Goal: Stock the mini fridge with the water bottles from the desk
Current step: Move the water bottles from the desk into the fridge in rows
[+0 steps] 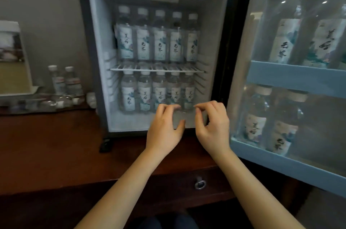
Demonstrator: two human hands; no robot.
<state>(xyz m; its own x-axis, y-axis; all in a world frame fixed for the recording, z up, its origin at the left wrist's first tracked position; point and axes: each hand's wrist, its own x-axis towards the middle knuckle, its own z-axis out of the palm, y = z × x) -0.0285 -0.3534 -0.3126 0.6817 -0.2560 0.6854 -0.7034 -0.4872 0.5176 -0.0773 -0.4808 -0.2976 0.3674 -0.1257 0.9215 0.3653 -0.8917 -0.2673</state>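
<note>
**Fig. 1. Both hands at the mouth of the open mini fridge.** The mini fridge [97, 60] stands on the dark wooden desk [56, 144] with its door [299, 78] swung open to the right.

The left hand [164, 127] and right hand [213, 125] hover side by side at the front edge of the lower compartment, backs up. Each is half closed, with the fingers curled downward and the thumb set a little apart beneath them, leaving a narrow gap. A faint clear shape [180, 116] lies between the two hands. It is too blurred to say whether it is a bottle, or whether either hand touches it, so I cannot tell what, if anything, they hold.

Inside, an upper row of water bottles [157, 45], five across with white caps and pale labels, stands upright on the wire shelf [157, 69]. A lower row of water bottles [144, 93], also five across, stands on the fridge floor just behind the fingertips.

The door racks carry four more: two upper door bottles [286, 39] and two lower door bottles [262, 122].

At the far left of the desk, two small bottles [65, 82] with different labels stand by a tray [28, 105] of glassware, near a standing card [13, 56]. A ring pull [200, 184] hangs on the drawer front below the hands.
</note>
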